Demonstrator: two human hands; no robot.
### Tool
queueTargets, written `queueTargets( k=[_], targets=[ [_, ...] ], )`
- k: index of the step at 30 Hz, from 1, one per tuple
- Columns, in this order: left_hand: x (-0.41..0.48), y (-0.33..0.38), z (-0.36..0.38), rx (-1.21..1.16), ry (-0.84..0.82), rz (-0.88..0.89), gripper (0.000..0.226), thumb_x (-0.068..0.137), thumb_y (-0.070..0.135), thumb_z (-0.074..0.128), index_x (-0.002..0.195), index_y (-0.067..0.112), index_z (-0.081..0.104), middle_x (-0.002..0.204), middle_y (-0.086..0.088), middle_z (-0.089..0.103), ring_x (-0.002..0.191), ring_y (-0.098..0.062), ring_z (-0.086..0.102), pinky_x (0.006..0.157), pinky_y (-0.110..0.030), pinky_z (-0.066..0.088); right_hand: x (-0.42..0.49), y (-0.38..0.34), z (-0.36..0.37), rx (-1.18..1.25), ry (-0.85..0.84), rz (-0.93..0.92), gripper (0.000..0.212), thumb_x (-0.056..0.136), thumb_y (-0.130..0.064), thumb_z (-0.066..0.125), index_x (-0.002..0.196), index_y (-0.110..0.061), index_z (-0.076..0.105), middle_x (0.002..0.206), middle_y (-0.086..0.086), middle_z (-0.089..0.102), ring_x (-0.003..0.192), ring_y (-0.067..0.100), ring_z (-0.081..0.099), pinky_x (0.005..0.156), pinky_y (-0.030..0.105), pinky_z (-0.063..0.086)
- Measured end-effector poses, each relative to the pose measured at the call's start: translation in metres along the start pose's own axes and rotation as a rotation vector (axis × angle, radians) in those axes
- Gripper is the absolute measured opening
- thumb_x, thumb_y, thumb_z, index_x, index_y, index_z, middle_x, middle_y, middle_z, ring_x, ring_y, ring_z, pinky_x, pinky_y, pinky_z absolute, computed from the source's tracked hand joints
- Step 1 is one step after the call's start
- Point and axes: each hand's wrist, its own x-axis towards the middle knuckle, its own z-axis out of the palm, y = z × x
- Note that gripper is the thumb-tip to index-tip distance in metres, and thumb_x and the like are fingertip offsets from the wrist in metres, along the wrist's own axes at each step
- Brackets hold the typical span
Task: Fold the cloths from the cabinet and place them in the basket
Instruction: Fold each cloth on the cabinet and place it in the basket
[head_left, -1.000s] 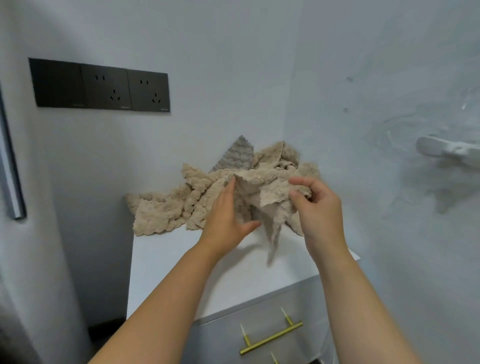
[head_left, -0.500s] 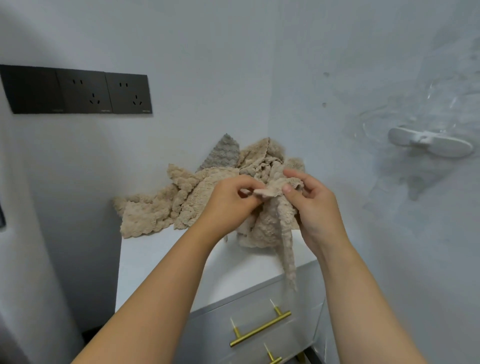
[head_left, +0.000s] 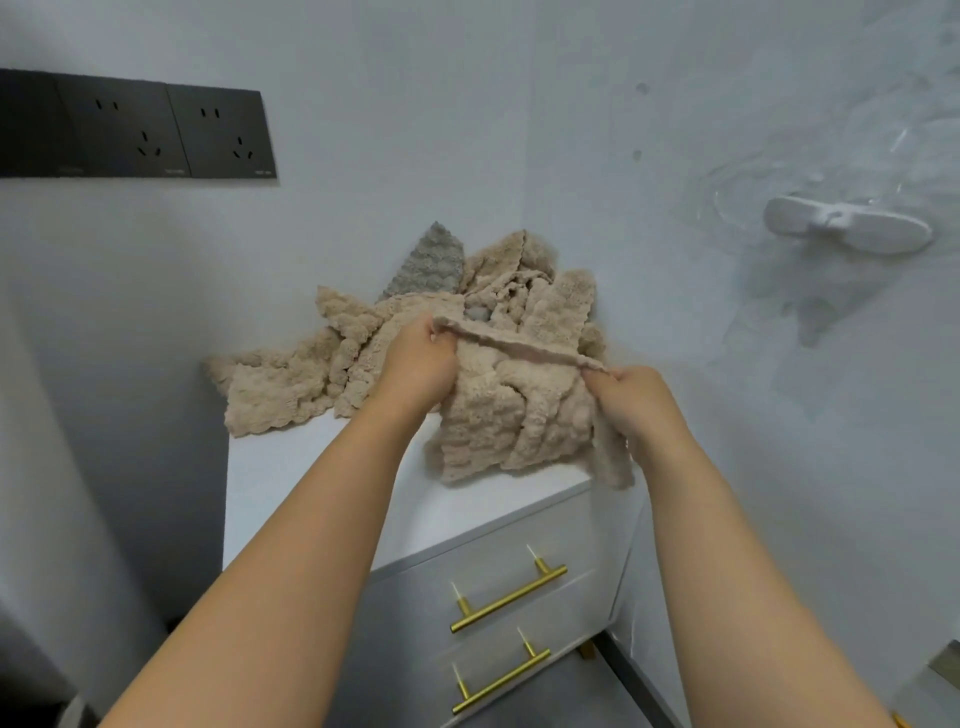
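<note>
Hands: two, bare, both reaching forward over the cabinet top.
Left hand (head_left: 418, 364): fingers curled, pinching the left end of the held cloth's upper edge.
Right hand (head_left: 636, 400): fingers curled, pinching the right end of that same edge, a little lower than the left.
Held cloth (head_left: 511, 421): one, beige and bumpy. Upper edge stretched taut between the two hands, body hanging below it. Lower hem touching the cabinet top near the front right corner, and a narrow strip dangling under the right hand past the cabinet's edge.
Beige pile (head_left: 280, 387): heaped at the back of the cabinet top, against the wall corner, behind and left of the held cloth. Pieces overlapping, so exact count impossible to tell.
Grey cloth (head_left: 431, 262): one, leaning upright on the wall at the back of the pile.
Cabinet (head_left: 311, 493): one, white, standing in the corner.
Gold handles: two bars on the cabinet front, upper handle (head_left: 509, 597) above lower handle (head_left: 501, 680).
Socket plates (head_left: 130, 130): three, black, side by side on the left wall, leftmost cut off by the frame.
Wall fixture (head_left: 847, 231): one, white, on the right wall.
</note>
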Motion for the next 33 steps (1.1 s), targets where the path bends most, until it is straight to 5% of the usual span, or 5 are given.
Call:
queueTargets(
  k=[10, 16, 20, 27, 33],
  targets=[
    [0.011, 0.015, -0.048, -0.401, -0.205, -0.244, 0.018, 0.092, 0.025, 0.057, 0.093, 0.009, 0.063, 0.091, -0.010, 0.069, 0.053, -0.010, 0.068, 0.042, -0.019, 0.050, -0.033, -0.051, -0.047, 0.655, -0.554, 0.008, 0.025, 0.078, -0.021, 0.057, 0.073, -0.005, 0.076, 0.074, 0.010, 0.073, 0.066, 0.018, 0.071, 0.054, 0.026, 0.056],
    [0.017, -0.018, -0.032, -0.351, 0.007, -0.291, 0.010, 0.096, 0.010, 0.050, 0.089, 0.008, 0.057, 0.063, -0.007, 0.059, 0.041, -0.013, 0.054, 0.038, -0.020, 0.039, 0.003, -0.010, -0.011, -0.184, 0.371, -0.292, 0.053, 0.082, -0.009, 0.066, 0.131, -0.015, 0.049, 0.115, 0.006, 0.058, 0.098, 0.018, 0.058, 0.081, 0.022, 0.043],
    [0.031, -0.054, -0.025, -0.007, 0.243, -0.186, 0.054, 0.095, 0.008, 0.050, 0.144, 0.009, 0.028, 0.142, -0.016, 0.043, 0.115, -0.024, 0.056, 0.085, -0.034, 0.050, 0.009, 0.017, 0.020, -0.400, 0.436, -0.410, 0.060, 0.088, -0.002, 0.055, 0.143, -0.010, 0.032, 0.139, 0.011, 0.038, 0.126, 0.026, 0.037, 0.103, 0.033, 0.033],
    [0.021, -0.061, -0.010, 0.700, -0.094, 0.265, 0.027, 0.096, 0.015, 0.046, 0.118, 0.015, 0.062, 0.123, -0.003, 0.062, 0.111, -0.021, 0.056, 0.093, -0.034, 0.046, 0.007, 0.033, 0.046, -0.648, -0.219, -0.298, 0.025, 0.095, -0.019, 0.049, 0.115, -0.014, 0.062, 0.113, 0.006, 0.063, 0.099, 0.022, 0.058, 0.086, 0.036, 0.049],
    [0.015, -0.088, -0.002, 1.047, -0.578, 0.161, 0.078, 0.095, 0.050, 0.045, 0.152, 0.025, -0.002, 0.160, -0.007, -0.011, 0.147, -0.027, -0.006, 0.119, -0.045, 0.009, 0.013, 0.052, 0.056, -0.889, -0.431, -0.287, 0.050, 0.097, -0.038, 0.043, 0.142, -0.016, 0.038, 0.143, 0.007, 0.041, 0.130, 0.027, 0.038, 0.107, 0.045, 0.035]
  ],
)
